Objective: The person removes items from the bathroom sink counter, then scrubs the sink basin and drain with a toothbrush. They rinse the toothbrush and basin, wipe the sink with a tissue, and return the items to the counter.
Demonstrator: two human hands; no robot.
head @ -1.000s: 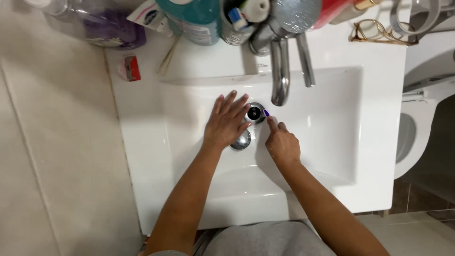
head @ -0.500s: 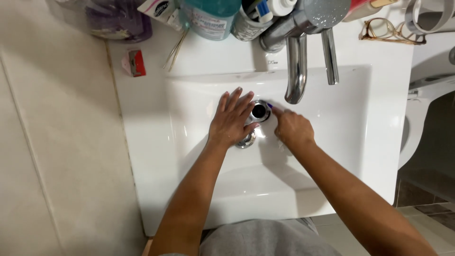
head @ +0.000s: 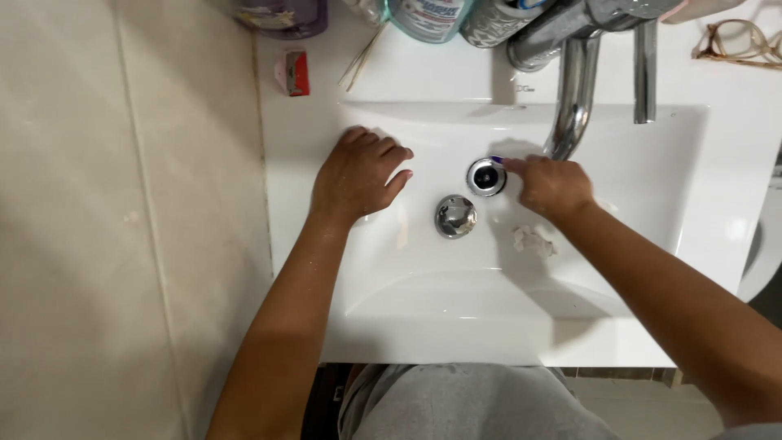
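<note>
Two hands in a white sink (head: 652,269)
Left hand (head: 356,175) lies flat, open, holding nothing; right hand (head: 551,186) is curled by the drain (head: 486,177), its grip hidden; bottles are cropped

Lighting is bright and even, from overhead. The white sink (head: 652,244) carries soft glare patches; the chrome tap (head: 574,106) and loose drain plug (head: 455,216) show sharp highlights. Both forearms cast soft grey shadows into the basin. Focus is crisp centrally, with slight stretching toward the frame edges.
</note>
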